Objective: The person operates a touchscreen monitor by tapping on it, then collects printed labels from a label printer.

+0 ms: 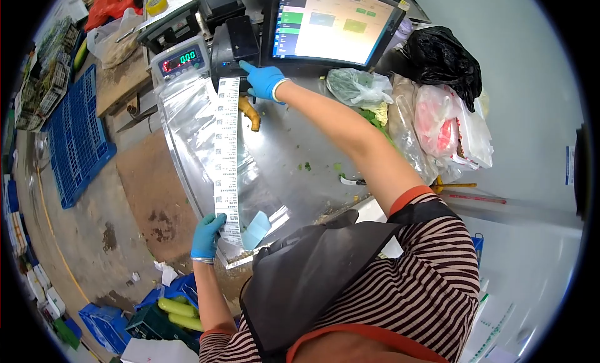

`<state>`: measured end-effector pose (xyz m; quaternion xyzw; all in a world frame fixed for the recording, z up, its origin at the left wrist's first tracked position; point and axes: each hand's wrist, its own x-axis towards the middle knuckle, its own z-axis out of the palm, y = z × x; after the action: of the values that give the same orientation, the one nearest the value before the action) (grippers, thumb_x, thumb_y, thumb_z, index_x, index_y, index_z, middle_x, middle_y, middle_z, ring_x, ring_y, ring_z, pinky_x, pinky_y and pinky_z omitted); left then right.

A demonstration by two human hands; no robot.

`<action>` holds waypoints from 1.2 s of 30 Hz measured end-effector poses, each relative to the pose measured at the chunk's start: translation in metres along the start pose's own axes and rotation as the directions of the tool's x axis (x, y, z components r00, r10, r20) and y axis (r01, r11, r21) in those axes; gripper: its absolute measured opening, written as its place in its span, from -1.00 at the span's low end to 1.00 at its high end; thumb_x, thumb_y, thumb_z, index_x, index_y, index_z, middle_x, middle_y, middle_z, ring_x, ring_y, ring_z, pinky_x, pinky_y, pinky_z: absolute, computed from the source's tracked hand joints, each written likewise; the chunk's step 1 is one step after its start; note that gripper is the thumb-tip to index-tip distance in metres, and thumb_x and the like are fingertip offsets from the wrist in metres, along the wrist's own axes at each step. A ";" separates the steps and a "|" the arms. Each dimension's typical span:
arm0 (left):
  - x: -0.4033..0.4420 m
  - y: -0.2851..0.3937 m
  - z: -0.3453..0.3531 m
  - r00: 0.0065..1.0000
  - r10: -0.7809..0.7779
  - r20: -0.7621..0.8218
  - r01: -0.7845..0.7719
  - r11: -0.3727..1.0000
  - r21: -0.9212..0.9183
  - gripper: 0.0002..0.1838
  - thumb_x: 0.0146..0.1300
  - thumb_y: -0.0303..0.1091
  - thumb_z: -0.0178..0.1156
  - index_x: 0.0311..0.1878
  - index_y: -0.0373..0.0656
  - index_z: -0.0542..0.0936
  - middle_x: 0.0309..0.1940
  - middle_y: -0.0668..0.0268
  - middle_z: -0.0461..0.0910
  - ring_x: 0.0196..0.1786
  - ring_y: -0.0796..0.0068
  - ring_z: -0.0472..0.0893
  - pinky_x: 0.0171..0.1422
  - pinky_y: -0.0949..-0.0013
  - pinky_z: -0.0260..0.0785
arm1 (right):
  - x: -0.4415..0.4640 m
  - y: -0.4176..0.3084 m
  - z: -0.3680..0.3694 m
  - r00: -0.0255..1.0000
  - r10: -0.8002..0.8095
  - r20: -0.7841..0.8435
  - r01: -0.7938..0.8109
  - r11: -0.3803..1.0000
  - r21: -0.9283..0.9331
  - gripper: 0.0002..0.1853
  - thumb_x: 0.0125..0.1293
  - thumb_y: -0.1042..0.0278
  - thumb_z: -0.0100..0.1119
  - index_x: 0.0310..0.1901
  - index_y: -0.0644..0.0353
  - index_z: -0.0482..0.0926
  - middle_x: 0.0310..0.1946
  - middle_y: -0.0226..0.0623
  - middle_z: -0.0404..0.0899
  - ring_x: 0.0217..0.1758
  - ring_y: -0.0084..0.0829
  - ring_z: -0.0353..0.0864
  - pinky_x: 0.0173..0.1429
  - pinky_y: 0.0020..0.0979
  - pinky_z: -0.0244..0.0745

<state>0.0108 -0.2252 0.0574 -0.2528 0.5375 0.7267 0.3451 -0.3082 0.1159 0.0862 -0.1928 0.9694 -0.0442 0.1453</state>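
Note:
A long strip of printed labels (227, 144) runs from the black label printer (220, 53) down over the metal scale top. My left hand (207, 236), in a blue glove, is closed on the strip's lower edge, where pale backing curls aside. My right hand (265, 81), also gloved in blue, has its index finger stretched out to the printer's front by a small blue light; it holds nothing. A black phone (242, 38) lies on the printer. Beside the strip is a knobbly yellow-brown root (250, 115). The scale display (180, 60) reads 0.00.
A lit monitor (331, 25) stands behind my right hand. Bagged greens (357, 86), a black plastic bag (442, 61) and other bags crowd the right side. A blue plastic pallet (76, 138) is on the left, and long green vegetables (180, 310) lie in a crate below.

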 end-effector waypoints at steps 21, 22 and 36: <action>0.001 0.004 0.011 1.000 0.008 -0.023 -0.006 0.996 0.092 -0.75 0.35 -0.26 0.38 -0.10 -0.27 0.70 -0.30 0.38 0.68 -0.30 0.60 0.57 -0.20 0.47 0.36 | -0.106 -0.092 0.071 0.898 0.264 0.353 -0.410 0.205 0.889 -0.23 0.35 -0.42 0.18 0.10 0.30 0.62 -0.06 -0.06 0.71 -0.21 -0.30 0.76 -0.13 -0.26 0.69; -0.001 0.005 0.012 1.000 -0.008 -0.007 0.009 0.995 0.103 -0.74 0.34 -0.26 0.38 -0.08 -0.28 0.71 -0.29 0.37 0.69 -0.28 0.59 0.59 -0.18 0.46 0.39 | -0.108 -0.097 0.088 0.891 0.186 0.415 -0.436 0.089 0.896 -0.22 0.36 -0.42 0.18 0.10 0.31 0.62 -0.07 -0.08 0.72 -0.23 -0.34 0.75 -0.18 -0.29 0.69; 0.023 0.108 -0.002 0.892 0.419 -0.170 -0.312 0.842 0.441 -0.52 0.41 -0.19 0.32 0.24 -0.34 0.62 0.02 0.27 0.70 -0.01 0.50 0.64 0.14 0.42 0.48 | -0.129 -0.134 0.127 0.900 -0.132 0.416 -0.436 -0.325 0.839 -0.65 0.50 0.09 0.23 0.11 0.17 0.61 -0.23 -0.40 0.71 -0.28 -0.61 0.65 -0.14 -0.52 0.60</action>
<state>-0.0874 -0.2421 0.1053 -0.1612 0.7540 0.6137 0.1699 -0.1084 0.0386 0.0179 0.1352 0.5017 -0.7481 0.4128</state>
